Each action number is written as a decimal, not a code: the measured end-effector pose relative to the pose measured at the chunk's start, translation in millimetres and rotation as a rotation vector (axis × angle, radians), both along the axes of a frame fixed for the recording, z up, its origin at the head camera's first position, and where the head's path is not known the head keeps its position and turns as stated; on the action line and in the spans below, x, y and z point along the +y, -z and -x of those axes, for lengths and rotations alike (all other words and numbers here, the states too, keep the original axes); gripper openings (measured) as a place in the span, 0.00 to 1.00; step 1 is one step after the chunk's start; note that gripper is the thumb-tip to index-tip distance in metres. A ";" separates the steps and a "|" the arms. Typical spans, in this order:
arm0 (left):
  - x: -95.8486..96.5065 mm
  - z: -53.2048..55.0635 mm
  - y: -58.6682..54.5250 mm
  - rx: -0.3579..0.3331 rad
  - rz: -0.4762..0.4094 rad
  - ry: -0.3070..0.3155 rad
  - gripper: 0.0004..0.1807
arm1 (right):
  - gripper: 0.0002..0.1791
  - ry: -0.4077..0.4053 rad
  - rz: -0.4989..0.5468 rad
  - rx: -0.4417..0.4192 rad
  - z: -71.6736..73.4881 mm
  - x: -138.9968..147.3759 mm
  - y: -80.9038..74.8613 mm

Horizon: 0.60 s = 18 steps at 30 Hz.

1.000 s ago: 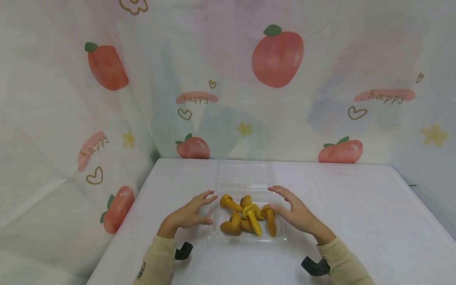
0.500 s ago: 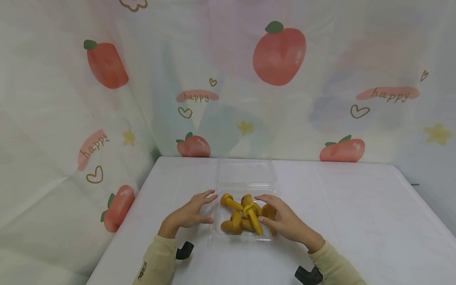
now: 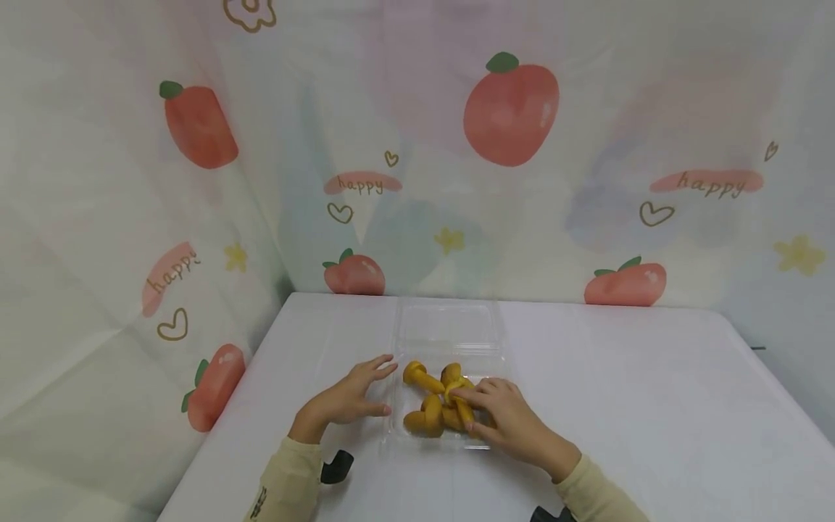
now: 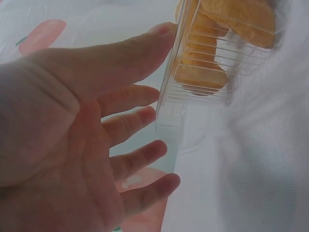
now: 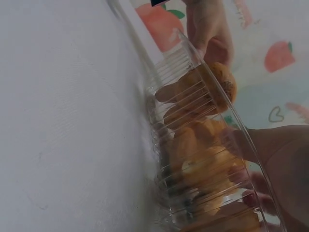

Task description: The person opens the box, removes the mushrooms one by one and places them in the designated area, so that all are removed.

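Observation:
Several yellow-brown mushrooms lie in a clear plastic clamshell box [image 3: 393,406], its lid [image 3: 447,319] laid back. My right hand [image 3: 512,420] reaches in from the right. Its thumb and index finger pinch the stem of a bright yellow mushroom [image 3: 464,410] near the middle; the hand hides the box's right part. In the right wrist view, its fingers show through the ribbed wall [image 5: 200,104]. My left hand [image 3: 342,399] is beside the box's left side, fingers spread, holding nothing. In the left wrist view, the left thumb [image 4: 154,41] is right at the rim.
The box stands on a white-covered table [image 3: 620,377]. A patterned cloth [image 3: 417,145] hangs behind the table and along its left side. Black curved pieces [image 3: 337,467] stick out near both sleeves.
My right hand has moved left and down from the box's right rim, over the right-hand mushroom, onto the middle one, its fingers closing in. The left hand has stayed in place.

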<state>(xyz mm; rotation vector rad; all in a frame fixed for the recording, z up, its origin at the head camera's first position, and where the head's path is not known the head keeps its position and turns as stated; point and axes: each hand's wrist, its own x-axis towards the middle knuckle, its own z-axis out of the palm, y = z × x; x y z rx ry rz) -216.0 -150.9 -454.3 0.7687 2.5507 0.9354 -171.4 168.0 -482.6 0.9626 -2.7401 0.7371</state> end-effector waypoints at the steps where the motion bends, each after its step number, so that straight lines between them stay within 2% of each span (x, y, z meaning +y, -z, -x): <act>1: -0.2 0.2 0.5 0.003 0.001 0.006 0.43 | 0.27 -0.005 -0.025 0.002 -0.6 0.2 -0.2; 5: 0.0 2.4 1.6 0.014 0.005 0.029 0.42 | 0.24 -0.023 -0.113 0.020 -2.5 0.8 -3.2; 9: 1.0 3.3 0.8 0.018 0.005 0.040 0.42 | 0.21 -0.024 -0.152 0.061 -3.7 1.5 -5.8; 13: 1.1 2.8 0.6 0.012 0.011 0.030 0.42 | 0.19 0.012 -0.115 0.019 -3.1 0.0 -4.4; 16: 0.6 2.1 1.1 -0.003 0.007 0.013 0.42 | 0.19 0.044 -0.053 -0.026 -1.6 -1.1 -1.8; 18: 0.5 1.5 0.9 -0.012 -0.001 0.001 0.42 | 0.19 0.043 0.002 -0.019 0.1 -0.6 -0.9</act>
